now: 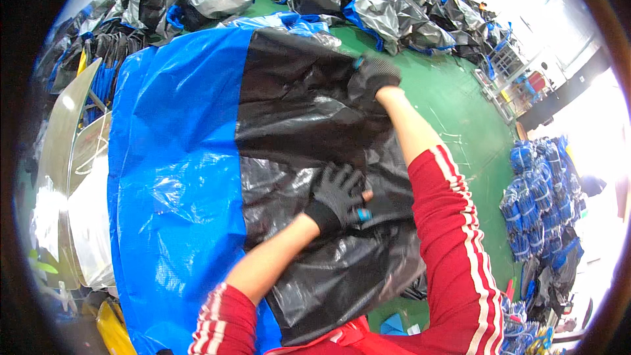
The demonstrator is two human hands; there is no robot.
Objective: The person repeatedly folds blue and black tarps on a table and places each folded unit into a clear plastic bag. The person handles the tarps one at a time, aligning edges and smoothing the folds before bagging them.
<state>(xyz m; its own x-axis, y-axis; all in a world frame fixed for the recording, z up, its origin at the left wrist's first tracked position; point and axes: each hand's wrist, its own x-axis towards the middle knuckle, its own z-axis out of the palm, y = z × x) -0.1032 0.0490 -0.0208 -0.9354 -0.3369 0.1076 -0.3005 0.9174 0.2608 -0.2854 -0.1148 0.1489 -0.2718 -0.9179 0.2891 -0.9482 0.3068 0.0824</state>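
A large plastic tarp sheet [174,177], bright blue on the left and glossy black on the right, lies spread and wrinkled in front of me. My left hand [338,196], in a grey and black knit glove with the thumb tip bare, rests flat on the black part with its fingers spread. At the black part's far right edge is my right hand [373,79], in a similar glove. Its fingers are curled at the sheet's edge and partly blurred, so their grip is not clear.
Heaped black, grey and blue tarps [388,16] line the far side on a green floor [453,105]. Bundles of blue folded material [542,190] are stacked at the right. Curved translucent panels [72,144] stand left of the sheet. A metal cart [509,79] is at the far right.
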